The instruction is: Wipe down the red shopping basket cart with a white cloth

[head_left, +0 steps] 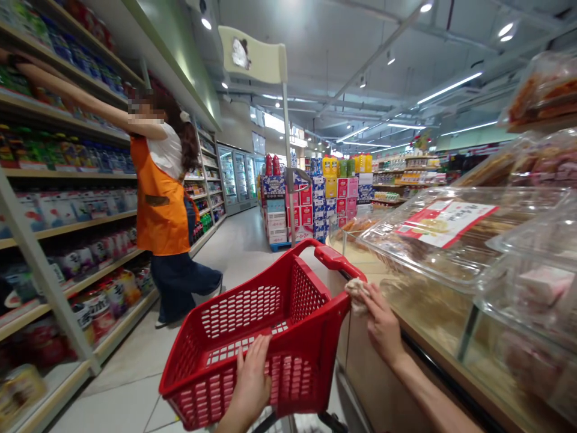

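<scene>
A red plastic shopping cart (311,355) with perforated basket walls stands in front of me, nothing visible inside its basket. My left hand (252,376) grips the near rim, its fingers laid over the edge and the thumb outside. My right hand (381,322) pinches a crumpled whitish cloth (358,294) against the end of the cart's red handle (336,260). Part of the cloth is hidden by my fingers.
At left, a person in an orange apron (162,210) reaches toward stocked shelves (67,228). Clear plastic food boxes (433,228) sit on a display counter at right. Behind the cart rise a sign pole (288,138) and stacked drink cartons (306,204).
</scene>
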`<state>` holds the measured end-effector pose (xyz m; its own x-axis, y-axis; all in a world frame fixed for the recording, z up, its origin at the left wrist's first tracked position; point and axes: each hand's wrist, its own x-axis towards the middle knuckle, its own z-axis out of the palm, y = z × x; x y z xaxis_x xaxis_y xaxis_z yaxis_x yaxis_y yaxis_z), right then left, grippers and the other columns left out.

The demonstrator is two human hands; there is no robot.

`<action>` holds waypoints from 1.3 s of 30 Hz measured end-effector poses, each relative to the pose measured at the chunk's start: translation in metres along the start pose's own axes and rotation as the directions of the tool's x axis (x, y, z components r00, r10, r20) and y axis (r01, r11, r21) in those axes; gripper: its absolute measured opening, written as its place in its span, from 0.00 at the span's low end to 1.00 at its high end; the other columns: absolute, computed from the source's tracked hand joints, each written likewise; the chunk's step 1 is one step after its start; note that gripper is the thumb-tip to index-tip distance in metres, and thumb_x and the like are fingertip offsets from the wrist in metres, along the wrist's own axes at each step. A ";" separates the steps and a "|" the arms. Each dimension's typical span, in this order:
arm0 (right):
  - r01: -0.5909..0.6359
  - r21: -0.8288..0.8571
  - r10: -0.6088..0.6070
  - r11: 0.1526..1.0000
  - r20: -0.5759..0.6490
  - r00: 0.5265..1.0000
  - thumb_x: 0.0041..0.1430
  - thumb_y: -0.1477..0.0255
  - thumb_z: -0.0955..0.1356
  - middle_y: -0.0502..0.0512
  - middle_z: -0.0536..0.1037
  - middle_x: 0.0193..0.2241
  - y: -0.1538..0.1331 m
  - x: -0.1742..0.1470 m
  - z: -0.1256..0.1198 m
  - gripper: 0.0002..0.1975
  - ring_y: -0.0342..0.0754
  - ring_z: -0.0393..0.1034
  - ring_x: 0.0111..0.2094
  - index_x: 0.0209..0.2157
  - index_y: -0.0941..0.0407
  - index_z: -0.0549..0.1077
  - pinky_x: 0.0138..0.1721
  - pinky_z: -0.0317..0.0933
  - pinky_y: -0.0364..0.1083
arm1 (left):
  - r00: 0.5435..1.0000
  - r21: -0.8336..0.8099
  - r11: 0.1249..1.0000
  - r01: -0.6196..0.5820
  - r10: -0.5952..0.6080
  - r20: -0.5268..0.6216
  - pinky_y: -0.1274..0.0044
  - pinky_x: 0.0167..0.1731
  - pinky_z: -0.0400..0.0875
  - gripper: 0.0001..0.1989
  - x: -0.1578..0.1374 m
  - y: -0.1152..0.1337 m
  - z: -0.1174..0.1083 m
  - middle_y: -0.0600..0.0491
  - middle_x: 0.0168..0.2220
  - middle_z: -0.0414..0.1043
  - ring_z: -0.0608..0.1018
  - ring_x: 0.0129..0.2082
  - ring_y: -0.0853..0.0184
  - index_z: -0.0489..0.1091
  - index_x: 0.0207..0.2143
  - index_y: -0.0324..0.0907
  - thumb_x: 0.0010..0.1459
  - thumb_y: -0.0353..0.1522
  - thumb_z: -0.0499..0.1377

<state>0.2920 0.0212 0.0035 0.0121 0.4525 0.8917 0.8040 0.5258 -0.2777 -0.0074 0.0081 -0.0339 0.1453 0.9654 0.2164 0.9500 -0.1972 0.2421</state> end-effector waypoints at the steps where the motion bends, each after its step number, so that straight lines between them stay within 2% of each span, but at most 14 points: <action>1: 0.037 0.015 -0.038 0.999 0.032 0.999 0.57 0.79 0.56 0.55 0.66 0.51 -0.003 -0.006 0.004 0.21 0.51 0.51 0.56 0.51 0.51 0.64 0.53 0.54 0.59 | 1.000 0.002 1.000 0.007 -0.007 0.001 0.60 0.57 0.40 0.38 0.000 0.001 0.000 0.47 0.58 0.54 0.53 0.59 0.64 0.52 0.55 0.37 0.37 0.16 0.44; 4: 0.231 0.129 -0.258 0.965 0.270 0.928 0.57 0.78 0.59 0.51 0.72 0.45 -0.018 -0.037 0.015 0.20 0.49 0.59 0.52 0.49 0.46 0.66 0.47 0.63 0.52 | 1.000 0.001 1.000 0.017 -0.017 0.017 0.60 0.57 0.39 0.38 0.000 0.004 -0.004 0.47 0.58 0.54 0.53 0.59 0.64 0.52 0.55 0.37 0.38 0.16 0.43; 6: 0.249 0.146 -0.284 0.957 0.319 0.904 0.57 0.77 0.60 0.51 0.73 0.43 -0.021 -0.043 0.013 0.19 0.49 0.62 0.50 0.48 0.46 0.67 0.45 0.65 0.50 | 0.999 0.009 1.000 0.024 -0.025 0.043 0.60 0.57 0.39 0.37 -0.001 0.006 -0.007 0.47 0.58 0.53 0.52 0.59 0.64 0.51 0.56 0.36 0.38 0.16 0.43; 9: 0.109 0.037 -0.114 0.993 0.144 0.983 0.57 0.77 0.58 0.56 0.68 0.49 -0.009 -0.014 -0.002 0.20 0.52 0.55 0.55 0.50 0.51 0.65 0.50 0.58 0.56 | 0.998 0.027 0.999 0.025 -0.026 0.056 0.61 0.58 0.39 0.37 -0.001 0.007 -0.008 0.47 0.59 0.51 0.52 0.59 0.65 0.50 0.56 0.36 0.38 0.16 0.43; 12: 0.065 -0.022 -0.064 0.998 0.043 0.997 0.57 0.78 0.57 0.56 0.65 0.52 -0.001 0.018 -0.007 0.21 0.52 0.48 0.57 0.51 0.53 0.64 0.54 0.51 0.59 | 0.999 0.048 0.999 0.023 -0.024 0.029 0.61 0.57 0.40 0.37 0.000 0.007 -0.005 0.48 0.58 0.52 0.52 0.59 0.65 0.51 0.56 0.36 0.39 0.16 0.43; 14: 0.122 -0.010 -0.120 0.993 0.097 0.988 0.58 0.79 0.56 0.54 0.65 0.51 -0.007 0.020 0.000 0.21 0.50 0.50 0.57 0.51 0.52 0.64 0.55 0.51 0.56 | 1.000 0.068 0.997 0.021 -0.022 0.012 0.61 0.57 0.41 0.36 0.000 0.007 -0.002 0.48 0.58 0.53 0.52 0.59 0.65 0.51 0.56 0.37 0.40 0.17 0.43; 18: 0.279 0.088 -0.293 0.956 0.295 0.910 0.60 0.75 0.58 0.50 0.68 0.50 -0.016 0.016 0.014 0.18 0.45 0.56 0.54 0.51 0.50 0.64 0.53 0.57 0.48 | 1.000 0.105 0.994 0.011 -0.010 -0.005 0.62 0.57 0.42 0.37 -0.002 0.008 0.002 0.50 0.58 0.52 0.53 0.59 0.66 0.51 0.56 0.38 0.39 0.16 0.42; 20: 0.256 0.012 -0.251 0.967 0.245 0.936 0.59 0.73 0.59 0.51 0.69 0.49 -0.006 0.028 0.011 0.16 0.48 0.55 0.54 0.49 0.51 0.66 0.53 0.57 0.51 | 1.000 0.119 0.993 0.010 -0.009 -0.008 0.63 0.57 0.41 0.39 -0.004 0.010 0.002 0.52 0.59 0.51 0.51 0.59 0.68 0.51 0.56 0.40 0.38 0.15 0.42; 23: 0.140 -0.168 -0.129 0.976 0.078 0.989 0.59 0.75 0.58 0.57 0.70 0.47 0.014 0.047 0.006 0.16 0.53 0.53 0.55 0.45 0.55 0.70 0.52 0.54 0.58 | 1.000 0.135 0.991 0.017 -0.015 -0.020 0.63 0.58 0.40 0.41 -0.006 0.013 0.003 0.54 0.60 0.48 0.49 0.60 0.69 0.49 0.57 0.42 0.36 0.15 0.41; 25: 0.163 -0.175 -0.146 0.971 0.109 0.983 0.58 0.76 0.57 0.56 0.69 0.48 0.015 0.048 0.009 0.17 0.52 0.53 0.55 0.44 0.55 0.71 0.53 0.54 0.58 | 0.999 0.148 0.989 0.026 -0.022 -0.030 0.63 0.58 0.40 0.41 -0.007 0.015 0.003 0.55 0.60 0.48 0.49 0.60 0.69 0.48 0.57 0.42 0.36 0.15 0.41; 29: 0.296 -0.076 -0.266 0.952 0.267 0.926 0.57 0.79 0.57 0.49 0.67 0.50 0.008 0.040 0.018 0.19 0.46 0.56 0.54 0.46 0.50 0.69 0.52 0.57 0.51 | 1.000 0.171 0.985 0.018 -0.015 -0.023 0.63 0.57 0.41 0.41 -0.007 0.015 0.003 0.55 0.60 0.46 0.49 0.60 0.68 0.47 0.57 0.42 0.36 0.15 0.41; 34: 0.149 -0.249 -0.119 0.957 0.134 0.984 0.53 0.83 0.55 0.57 0.69 0.48 0.019 0.050 0.016 0.22 0.53 0.53 0.55 0.45 0.56 0.70 0.52 0.54 0.59 | 1.000 0.183 0.983 0.011 -0.012 0.008 0.62 0.57 0.40 0.41 -0.007 0.017 0.001 0.55 0.60 0.43 0.48 0.60 0.68 0.45 0.57 0.42 0.36 0.16 0.42; 36: 0.231 -0.211 -0.190 0.950 0.199 0.961 0.54 0.83 0.55 0.56 0.69 0.48 0.015 0.046 0.020 0.21 0.52 0.53 0.55 0.44 0.56 0.71 0.52 0.55 0.58 | 1.000 0.182 0.983 0.012 -0.015 0.014 0.61 0.57 0.40 0.41 -0.007 0.019 -0.001 0.54 0.60 0.43 0.48 0.60 0.67 0.45 0.57 0.42 0.36 0.16 0.42; 39: 0.386 -0.090 -0.340 0.918 0.318 0.885 0.56 0.81 0.56 0.51 0.69 0.49 0.009 0.039 0.021 0.19 0.48 0.53 0.55 0.44 0.52 0.71 0.52 0.57 0.53 | 0.999 0.180 0.984 0.014 -0.021 0.037 0.62 0.57 0.39 0.40 -0.007 0.022 -0.006 0.54 0.60 0.42 0.48 0.60 0.67 0.44 0.57 0.41 0.37 0.16 0.42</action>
<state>0.2872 0.0586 0.0282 -0.4518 0.4503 0.7701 0.7966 0.5923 0.1210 0.0109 -0.0041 -0.0248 0.1353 0.9750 0.1762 0.9862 -0.1497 0.0708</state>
